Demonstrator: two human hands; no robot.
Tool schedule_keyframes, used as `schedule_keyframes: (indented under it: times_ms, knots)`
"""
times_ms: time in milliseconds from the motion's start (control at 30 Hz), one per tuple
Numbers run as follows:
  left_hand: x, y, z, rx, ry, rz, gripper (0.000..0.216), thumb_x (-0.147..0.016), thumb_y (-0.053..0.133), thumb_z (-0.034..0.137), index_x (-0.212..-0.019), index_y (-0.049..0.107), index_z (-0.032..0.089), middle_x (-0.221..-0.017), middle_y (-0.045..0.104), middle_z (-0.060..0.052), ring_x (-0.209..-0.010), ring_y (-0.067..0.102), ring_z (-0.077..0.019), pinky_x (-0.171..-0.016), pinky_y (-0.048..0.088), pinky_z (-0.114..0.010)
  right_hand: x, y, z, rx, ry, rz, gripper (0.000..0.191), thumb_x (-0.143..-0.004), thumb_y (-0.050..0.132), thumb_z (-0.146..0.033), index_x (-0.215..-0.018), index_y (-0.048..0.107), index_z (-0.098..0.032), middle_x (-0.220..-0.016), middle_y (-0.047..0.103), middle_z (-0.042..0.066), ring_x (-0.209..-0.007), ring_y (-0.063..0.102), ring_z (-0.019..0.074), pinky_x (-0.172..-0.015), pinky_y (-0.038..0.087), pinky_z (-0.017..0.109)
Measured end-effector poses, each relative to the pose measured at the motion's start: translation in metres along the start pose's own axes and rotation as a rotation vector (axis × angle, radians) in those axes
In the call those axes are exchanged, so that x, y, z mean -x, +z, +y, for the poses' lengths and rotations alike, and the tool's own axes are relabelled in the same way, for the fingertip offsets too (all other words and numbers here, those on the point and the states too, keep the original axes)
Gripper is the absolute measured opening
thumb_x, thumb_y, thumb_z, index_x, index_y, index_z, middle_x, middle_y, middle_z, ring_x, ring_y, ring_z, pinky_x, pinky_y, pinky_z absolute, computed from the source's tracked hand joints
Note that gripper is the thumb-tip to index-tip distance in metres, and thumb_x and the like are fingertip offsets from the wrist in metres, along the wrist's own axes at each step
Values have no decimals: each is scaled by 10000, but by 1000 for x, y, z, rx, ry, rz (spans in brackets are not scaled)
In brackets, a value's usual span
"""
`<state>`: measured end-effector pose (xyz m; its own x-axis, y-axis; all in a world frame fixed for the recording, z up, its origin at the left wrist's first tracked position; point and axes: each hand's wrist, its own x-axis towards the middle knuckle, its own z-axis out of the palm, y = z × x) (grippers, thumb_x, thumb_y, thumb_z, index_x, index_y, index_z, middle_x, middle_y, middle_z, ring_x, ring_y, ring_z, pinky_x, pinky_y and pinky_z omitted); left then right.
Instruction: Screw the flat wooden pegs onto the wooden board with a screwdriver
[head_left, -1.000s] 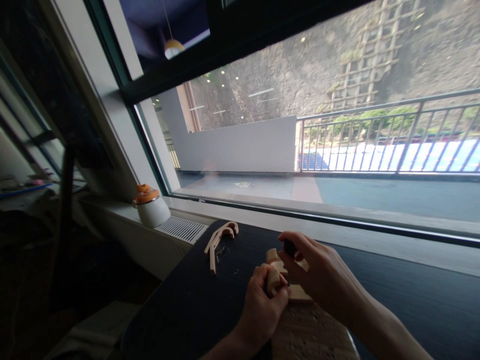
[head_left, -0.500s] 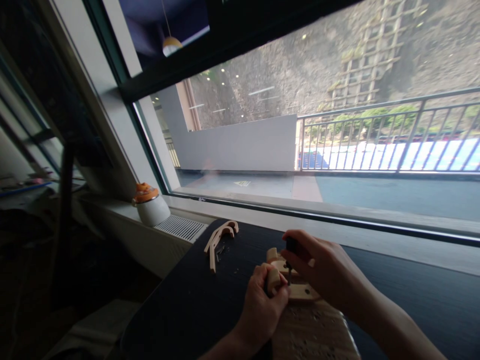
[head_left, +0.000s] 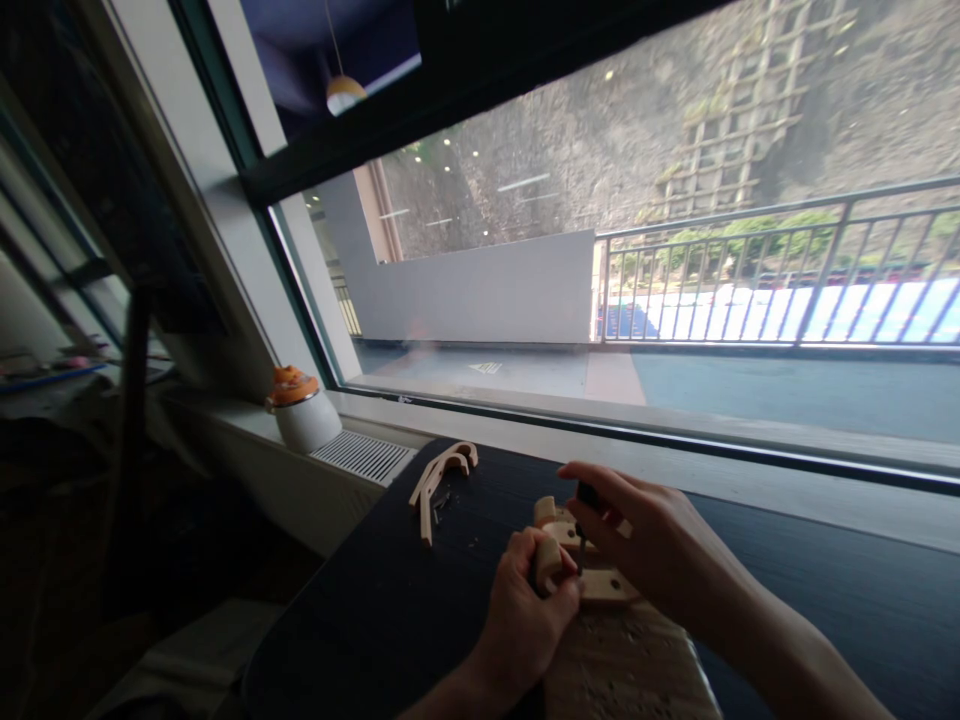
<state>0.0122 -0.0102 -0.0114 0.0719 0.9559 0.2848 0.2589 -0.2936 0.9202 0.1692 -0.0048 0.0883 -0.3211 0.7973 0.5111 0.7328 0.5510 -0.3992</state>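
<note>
On the dark table a thick wooden board (head_left: 626, 665) lies under my hands. My left hand (head_left: 521, 610) is closed round the curved end of a pale wooden hook (head_left: 550, 563), keeping it against the board. A dark screw head shows at the hook's flat end. My right hand (head_left: 660, 535) grips the black handle of a screwdriver (head_left: 588, 494), its shaft pointing down beside my left thumb. The shaft's tip is hidden by that thumb. Just behind, a second wooden hook (head_left: 546, 510) sits on the board, partly covered by my right hand.
Further left on the table (head_left: 360, 600) lie loose curved wooden hooks (head_left: 426, 515) with several small dark screws (head_left: 441, 508) beside them. A white pot with an orange top (head_left: 304, 415) stands on the sill near a vent grille (head_left: 364, 455). A large window (head_left: 487, 300) rises behind the table.
My right fingers have shifted slightly on the screwdriver handle, with the index finger straighter. My left hand and the hook stay nearly in place.
</note>
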Motion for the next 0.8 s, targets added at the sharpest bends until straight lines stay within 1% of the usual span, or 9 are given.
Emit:
schedule_keyframes:
  times_ms: [133, 233, 300, 367, 467, 533, 633, 733, 800]
  knots:
    - [0, 1, 0, 2, 9, 8, 103, -717, 579, 103, -750, 526, 185, -781, 552, 4, -745, 507, -145, -716, 404, -249, 1, -1, -3, -4, -43, -36, 338, -896, 457, -245, -1207, 565, -323, -1040, 699, 1, -744, 660, 143, -630, 481, 248]
    - [0, 2, 0, 6, 9, 10, 96, -722, 578, 109, -754, 529, 185, -783, 552, 2, -737, 506, -145, -710, 406, -250, 1, 1, -1, 6, -41, -17, 335, -907, 455, -263, -1218, 559, -333, -1047, 700, 1, -738, 662, 143, -624, 481, 246]
    - [0, 2, 0, -1, 4, 11, 90, -728, 587, 120, -753, 530, 184, -785, 555, 1, -737, 508, -145, -716, 407, -254, 0, 3, 3, 5, -37, 13, 319, -907, 470, -278, -1210, 564, -315, -1053, 705, 11, -732, 665, 142, -621, 480, 244]
    - [0, 2, 0, -5, -2, 13, 86, -734, 593, 129, -750, 528, 184, -782, 558, 1, -741, 511, -146, -727, 407, -257, -2, 4, 7, -1, -36, 38, 285, -897, 501, -296, -1170, 582, -277, -1011, 716, 25, -715, 664, 142, -611, 476, 239]
    - [0, 2, -1, -7, -3, 13, 82, -737, 591, 133, -750, 529, 185, -780, 559, 3, -743, 514, -147, -732, 407, -258, -3, 4, 7, 15, -21, 51, 241, -878, 537, -331, -1093, 602, -243, -858, 722, 17, -645, 650, 145, -564, 462, 241]
    - [1, 2, -1, -4, 2, 13, 85, -733, 589, 128, -750, 530, 186, -778, 556, 5, -734, 510, -144, -723, 407, -255, -2, 3, 4, 29, -16, 58, 238, -880, 523, -327, -1087, 606, -243, -885, 721, 23, -652, 653, 152, -566, 468, 251]
    - [1, 2, -1, -4, 10, 19, 93, -727, 582, 117, -752, 528, 188, -771, 549, 9, -724, 501, -140, -710, 404, -250, 0, 1, -2, 14, -31, 46, 304, -900, 458, -290, -1168, 596, -256, -1029, 711, 50, -743, 677, 166, -617, 496, 263]
    - [1, 2, -1, -13, 18, 23, 92, -727, 579, 115, -753, 530, 189, -767, 544, 11, -727, 498, -139, -711, 403, -248, 2, -2, -4, 1, -42, -4, 388, -917, 413, -287, -1281, 547, -274, -1021, 720, 67, -765, 690, 178, -603, 501, 255]
    - [1, 1, 1, -8, 25, 13, 92, -728, 585, 118, -756, 534, 189, -764, 540, 12, -718, 493, -136, -709, 406, -245, 2, -2, -3, 18, -36, -16, 401, -921, 415, -293, -1304, 532, -295, -1011, 726, 65, -755, 692, 185, -585, 496, 258]
